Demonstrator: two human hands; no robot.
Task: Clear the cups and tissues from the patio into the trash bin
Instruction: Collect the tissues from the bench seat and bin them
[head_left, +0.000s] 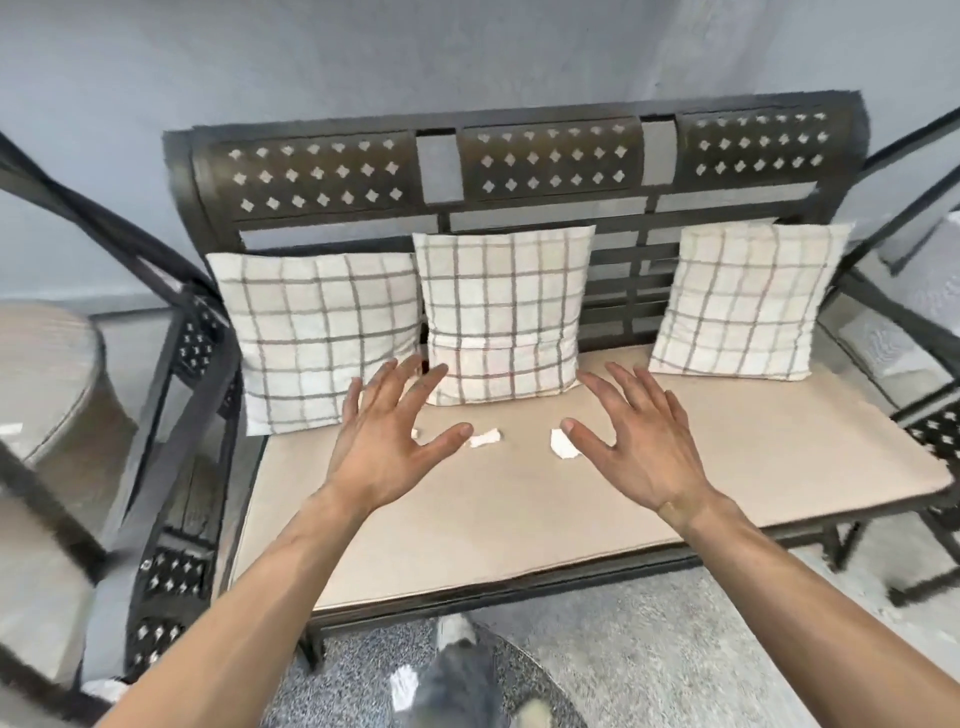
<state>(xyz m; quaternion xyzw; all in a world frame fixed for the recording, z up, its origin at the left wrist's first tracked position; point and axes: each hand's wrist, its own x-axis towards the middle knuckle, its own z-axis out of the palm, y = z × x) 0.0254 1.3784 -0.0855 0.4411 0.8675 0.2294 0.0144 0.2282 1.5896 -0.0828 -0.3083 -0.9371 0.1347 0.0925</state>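
Observation:
Crumpled white tissues lie on the beige seat cushion (519, 509) of a dark metal bench. One tissue (484, 438) sits between my hands, a larger tissue (562, 445) lies just left of my right thumb, and a tiny scrap (415, 432) shows beside my left palm. My left hand (390, 441) hovers over the cushion with fingers spread, holding nothing. My right hand (640, 441) is likewise spread and empty, its thumb tip by the larger tissue. No cup or trash bin is in view.
Three checked pillows (501, 312) lean against the bench back (519, 166). A dark metal chair frame (171, 415) stands at the left, another chair (914, 364) at the right. A white scrap (402, 686) lies on the speckled floor by my foot.

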